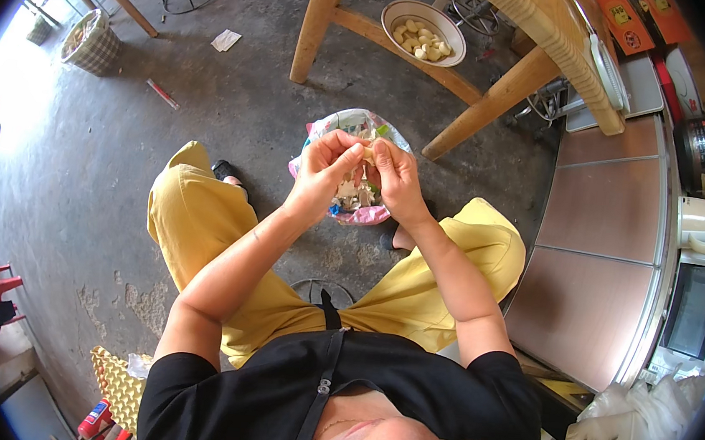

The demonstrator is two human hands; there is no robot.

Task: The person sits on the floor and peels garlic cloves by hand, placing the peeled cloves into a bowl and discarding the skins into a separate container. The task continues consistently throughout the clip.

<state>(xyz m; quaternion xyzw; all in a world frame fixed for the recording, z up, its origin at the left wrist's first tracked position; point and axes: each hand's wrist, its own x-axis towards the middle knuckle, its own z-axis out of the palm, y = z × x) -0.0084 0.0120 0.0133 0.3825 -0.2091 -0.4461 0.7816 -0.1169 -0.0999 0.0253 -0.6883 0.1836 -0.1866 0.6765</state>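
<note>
Between the fingertips of my left hand [322, 170] and my right hand [399, 177] is a pale garlic clove [368, 154]. Both hands pinch it, thumbs on top. Right below them stands a round bin lined with a colourful plastic bag [364, 215], on the floor between my feet. Papery garlic skins [349, 194] and some green scraps lie inside it; my hands hide part of its contents. Farther off, a cream bowl with a brown rim line [402, 12] holds several peeled garlic cloves [423, 40], by the wooden stool's crossbar.
The wooden stool with a woven seat [534, 16] stands ahead. Metal-fronted cabinets [598, 210] run along my right, with appliances beyond. At the left are a checked waste basket [93, 46] and a red stool [2, 284]. Egg trays [115, 381] lie behind my left side.
</note>
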